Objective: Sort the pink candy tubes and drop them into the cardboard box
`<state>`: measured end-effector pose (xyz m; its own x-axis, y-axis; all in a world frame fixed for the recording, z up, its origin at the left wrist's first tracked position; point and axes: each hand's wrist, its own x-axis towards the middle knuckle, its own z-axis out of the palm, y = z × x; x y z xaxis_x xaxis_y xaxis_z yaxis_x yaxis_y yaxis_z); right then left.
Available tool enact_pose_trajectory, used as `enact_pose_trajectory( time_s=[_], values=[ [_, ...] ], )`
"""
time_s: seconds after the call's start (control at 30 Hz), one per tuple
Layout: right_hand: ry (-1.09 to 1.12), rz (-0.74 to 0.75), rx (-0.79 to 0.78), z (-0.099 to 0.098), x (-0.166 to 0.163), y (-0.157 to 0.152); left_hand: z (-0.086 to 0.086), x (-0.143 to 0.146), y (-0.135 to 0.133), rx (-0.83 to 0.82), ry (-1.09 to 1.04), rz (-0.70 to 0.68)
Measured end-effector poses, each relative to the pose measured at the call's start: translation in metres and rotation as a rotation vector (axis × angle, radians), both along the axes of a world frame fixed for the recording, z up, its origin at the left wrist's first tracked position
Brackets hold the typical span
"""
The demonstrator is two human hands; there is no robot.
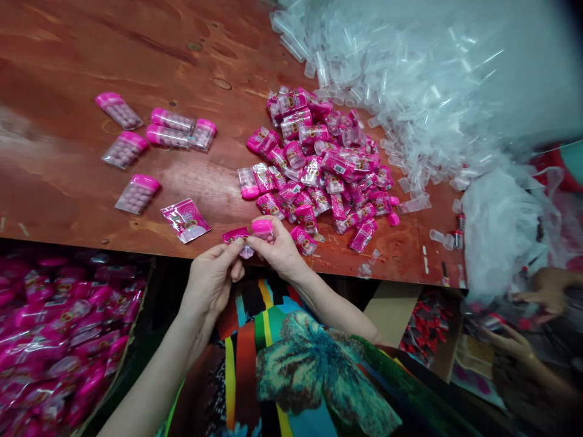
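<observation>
Brown surface (54,200) carries six bare bottles (137,195) beyond the left hand (212,273); this and the right hand (280,249) pinch one packet (235,235) between them, the right also gripping a bottle (263,228). Seemingly wrapped ones (68,328) fill the leftward box (136,320).

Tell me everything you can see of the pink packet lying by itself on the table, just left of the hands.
The pink packet is four-sided and shiny, like printed plastic film. Its face carries pale print too small to read, and a whitish, perhaps see-through area shows toward its near edge. It lies at a slant on the reddish-brown wooden table, close to the front edge, apart from the left hand. Only the table appears to touch it.
</observation>
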<state>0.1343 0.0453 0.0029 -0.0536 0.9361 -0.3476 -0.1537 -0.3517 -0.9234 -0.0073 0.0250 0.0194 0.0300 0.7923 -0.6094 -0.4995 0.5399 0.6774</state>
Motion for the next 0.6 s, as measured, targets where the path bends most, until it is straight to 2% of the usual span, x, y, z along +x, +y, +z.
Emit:
enact_pose_trajectory(
  time_s=[0.17,0.37,0.5,0.6],
  values=[
    [0.048,0.044,-0.037,0.003,0.005,0.002,0.005,-0.003,0.0,-0.021,-0.043,-0.02],
    [0.267,-0.013,-0.078,0.005,0.012,-0.003,0.009,-0.003,0.002,-0.034,-0.009,0.117],
    [0.391,0.066,-0.112,0.011,0.017,-0.009,0.011,-0.002,0.005,-0.053,-0.008,0.197],
    [0.485,0.104,-0.183,0.016,0.018,-0.013,0.01,-0.001,0.005,-0.048,0.0,0.2]
  ],
)
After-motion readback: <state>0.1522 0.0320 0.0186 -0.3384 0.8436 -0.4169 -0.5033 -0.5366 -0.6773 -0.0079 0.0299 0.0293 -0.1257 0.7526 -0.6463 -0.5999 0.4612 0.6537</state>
